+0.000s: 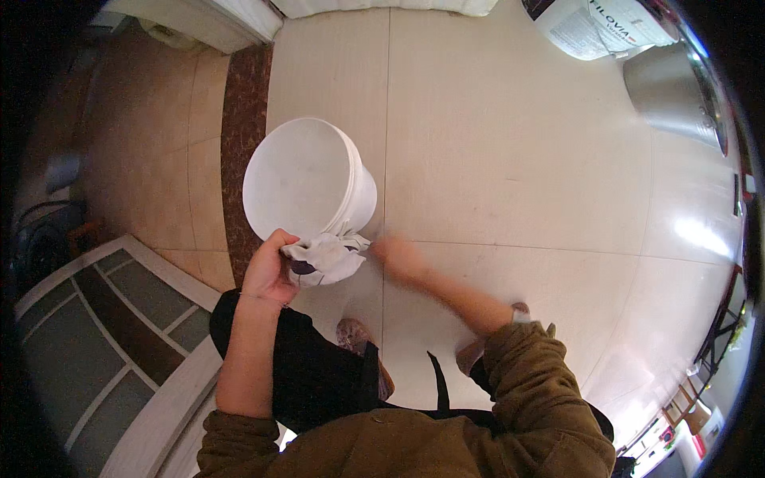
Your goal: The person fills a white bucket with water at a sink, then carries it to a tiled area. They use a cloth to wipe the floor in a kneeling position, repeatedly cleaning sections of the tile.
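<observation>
A white plastic bucket is in front of me, its wide mouth towards my view and its inside pale. Against its near rim, my left hand grips a crumpled white cloth with dark patches, thumb on top. The hand is close against the rim; whether it also holds the bucket is hard to tell. Just right of the cloth, my right hand is blurred by motion. Its fingers are near or at the cloth's right end, and the blur hides whether they pinch it.
Pale floor tiles meet a dark brown threshold strip on the left. A paneled door with a white frame stands at lower left. At upper right are a printed white bucket and a metal pot. My shoes are below.
</observation>
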A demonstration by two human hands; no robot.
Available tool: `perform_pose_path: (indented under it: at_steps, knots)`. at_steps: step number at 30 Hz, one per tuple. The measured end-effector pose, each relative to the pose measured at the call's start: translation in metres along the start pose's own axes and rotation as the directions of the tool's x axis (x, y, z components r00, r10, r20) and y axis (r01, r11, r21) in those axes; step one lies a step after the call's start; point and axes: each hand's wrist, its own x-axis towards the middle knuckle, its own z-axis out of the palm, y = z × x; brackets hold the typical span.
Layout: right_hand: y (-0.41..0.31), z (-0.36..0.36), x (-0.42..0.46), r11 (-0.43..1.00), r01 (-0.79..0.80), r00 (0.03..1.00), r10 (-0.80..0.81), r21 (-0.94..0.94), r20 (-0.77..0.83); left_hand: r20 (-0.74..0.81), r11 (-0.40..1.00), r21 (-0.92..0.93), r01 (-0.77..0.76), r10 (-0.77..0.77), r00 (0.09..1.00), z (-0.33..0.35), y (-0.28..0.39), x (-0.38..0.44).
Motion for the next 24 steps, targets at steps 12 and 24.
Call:
perform_pose_path:
  at_steps: [12, 24]
  knots:
    - [0.101, -0.039, -0.024, 0.789, -0.569, 0.627, 0.233, -0.232, -0.744, -0.029, 0.997, -0.039, -0.070, 0.069, 0.997, -0.003, -0.006, 0.022]
    - [0.151, -0.080, -0.126, 0.570, -0.807, 0.437, 0.403, -0.154, -0.804, -0.029, 0.982, 0.190, 0.022, -0.017, 0.999, 0.012, -0.014, 0.034]
